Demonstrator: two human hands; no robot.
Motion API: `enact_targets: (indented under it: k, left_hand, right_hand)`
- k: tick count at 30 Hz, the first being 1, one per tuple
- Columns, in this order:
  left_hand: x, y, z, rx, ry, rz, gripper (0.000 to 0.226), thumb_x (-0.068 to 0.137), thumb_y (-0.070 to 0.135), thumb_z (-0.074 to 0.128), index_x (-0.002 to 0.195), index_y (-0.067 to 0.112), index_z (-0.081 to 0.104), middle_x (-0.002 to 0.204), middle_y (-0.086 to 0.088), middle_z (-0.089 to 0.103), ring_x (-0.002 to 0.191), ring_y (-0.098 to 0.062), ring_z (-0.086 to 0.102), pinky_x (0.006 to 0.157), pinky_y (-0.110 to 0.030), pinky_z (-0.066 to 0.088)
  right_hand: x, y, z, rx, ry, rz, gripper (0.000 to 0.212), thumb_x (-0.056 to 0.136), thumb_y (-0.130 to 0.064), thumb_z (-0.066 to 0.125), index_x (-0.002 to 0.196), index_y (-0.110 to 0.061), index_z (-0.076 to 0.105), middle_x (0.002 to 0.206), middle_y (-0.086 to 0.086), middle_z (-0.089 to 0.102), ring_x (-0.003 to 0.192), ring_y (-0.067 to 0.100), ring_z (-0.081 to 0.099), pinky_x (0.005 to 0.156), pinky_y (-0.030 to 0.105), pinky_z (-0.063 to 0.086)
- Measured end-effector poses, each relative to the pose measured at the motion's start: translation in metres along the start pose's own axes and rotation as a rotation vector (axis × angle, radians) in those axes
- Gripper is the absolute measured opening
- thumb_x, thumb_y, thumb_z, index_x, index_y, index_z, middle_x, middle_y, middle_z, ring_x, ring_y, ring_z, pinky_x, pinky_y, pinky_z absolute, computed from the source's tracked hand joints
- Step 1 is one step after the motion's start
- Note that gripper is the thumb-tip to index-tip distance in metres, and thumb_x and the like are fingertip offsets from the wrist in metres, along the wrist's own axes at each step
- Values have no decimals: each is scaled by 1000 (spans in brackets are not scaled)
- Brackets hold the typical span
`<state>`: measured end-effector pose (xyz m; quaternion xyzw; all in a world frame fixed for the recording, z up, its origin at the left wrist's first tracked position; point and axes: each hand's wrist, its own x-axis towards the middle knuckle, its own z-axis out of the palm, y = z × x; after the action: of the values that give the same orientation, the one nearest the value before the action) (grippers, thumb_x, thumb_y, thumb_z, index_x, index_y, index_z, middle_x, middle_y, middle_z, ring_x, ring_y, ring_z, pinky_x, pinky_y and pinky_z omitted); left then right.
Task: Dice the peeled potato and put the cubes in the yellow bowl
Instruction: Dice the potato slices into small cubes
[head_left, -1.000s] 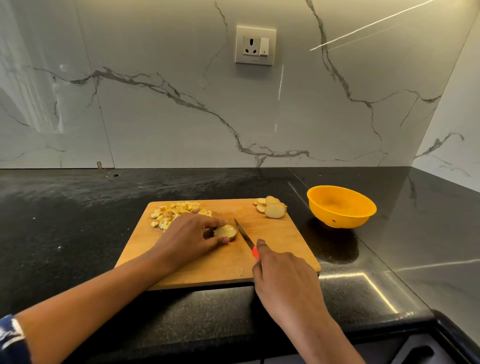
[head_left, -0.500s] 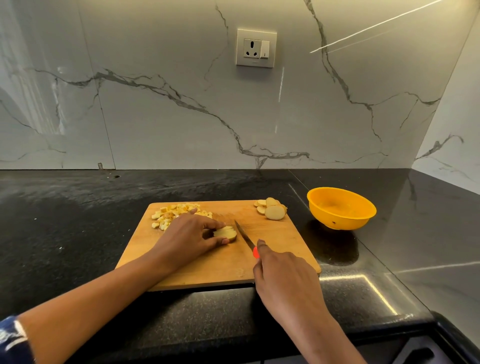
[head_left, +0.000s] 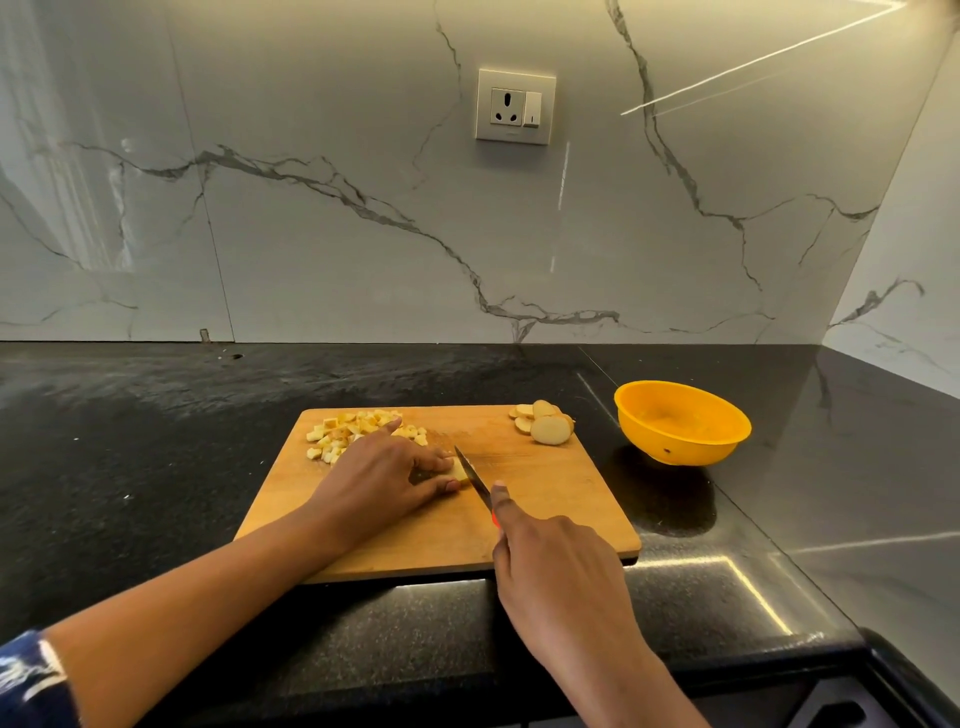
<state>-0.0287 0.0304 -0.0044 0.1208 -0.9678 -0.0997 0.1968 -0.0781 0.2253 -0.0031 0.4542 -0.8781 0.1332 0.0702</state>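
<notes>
On cutting board (head_left: 545, 499), pinching potato piece (head_left: 461, 470) with left hand (head_left: 384, 478), gripping knife (head_left: 475, 480) with right hand (head_left: 556, 566); cut straight down, even spacing.

no readable text, labels, brands, numbers or signs anywhere in view

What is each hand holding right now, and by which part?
Right hand grips the knife by its red handle. Left hand holds a potato piece, fingertips curled over its top.
</notes>
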Motion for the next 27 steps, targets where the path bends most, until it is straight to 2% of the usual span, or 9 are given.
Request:
enact_targets:
  k: [3,7,10,12,16,19,21,24,27]
  left_hand:
    - [1,-2,2,8,-4,23,46,83,54,54,115,24,65,118,9,65,113,-2,56,118,-31,15]
    - [4,-2,3,5,-6,41,48,82,55,52,113,22,66,116,9,66,108,0,59,119,-31,16]
    - [5,-3,4,-5,-25,31,57,77,63,47,112,22,67,115,8,67,111,-4,59,118,-34,18]
    - [5,-4,4,2,-10,35,52,80,58,50,111,21,68,113,7,68,104,-2,61,118,-30,14]
    - [3,-1,4,-1,3,26,42,84,51,55,111,21,68,110,5,69,97,-1,63,116,-24,10]
    - [1,1,2,-23,12,8,41,84,49,56,111,21,67,111,6,69,100,-2,63,118,-28,11]
    - [0,2,0,-18,44,-24,42,84,48,59,116,22,65,116,5,67,112,-7,58,115,-24,9]
    - [-3,4,-3,-33,49,-94,48,82,46,64,123,23,60,124,2,63,127,-16,46,108,-25,27]
    - [-5,5,-6,-69,33,-123,51,78,46,67,123,23,60,124,0,63,126,-21,46,101,-31,36]
  right_hand:
    - [1,-1,1,-45,-19,-10,51,104,-32,27,152,-30,10,86,-2,46,77,17,46,65,30,38]
    - [14,-4,-1,-119,-83,-40,53,103,-26,32,153,-25,12,83,-1,43,75,18,43,52,28,30]
    - [29,-3,-2,-130,-115,-68,51,103,-25,33,152,-22,18,95,3,56,78,17,45,60,30,34]
    - [31,-3,-2,-141,-128,-77,51,103,-26,33,152,-21,18,100,3,59,82,19,50,62,31,36]
    - [11,-2,-2,-165,-139,-91,55,103,-22,33,153,-20,10,73,-2,39,65,16,39,49,27,28]
    - [-9,1,-1,-152,-119,-79,58,102,-20,35,153,-21,7,81,2,46,70,20,41,46,26,24]
    - [-12,4,-2,-125,-97,-72,58,102,-20,35,153,-23,8,93,5,56,74,20,42,46,25,23]
    - [-7,6,-3,-82,-71,-55,55,103,-23,33,153,-26,10,103,3,61,79,22,50,51,28,31]
    - [-2,8,-3,-25,-32,-16,52,103,-31,29,152,-29,12,103,1,61,89,20,58,63,31,39]
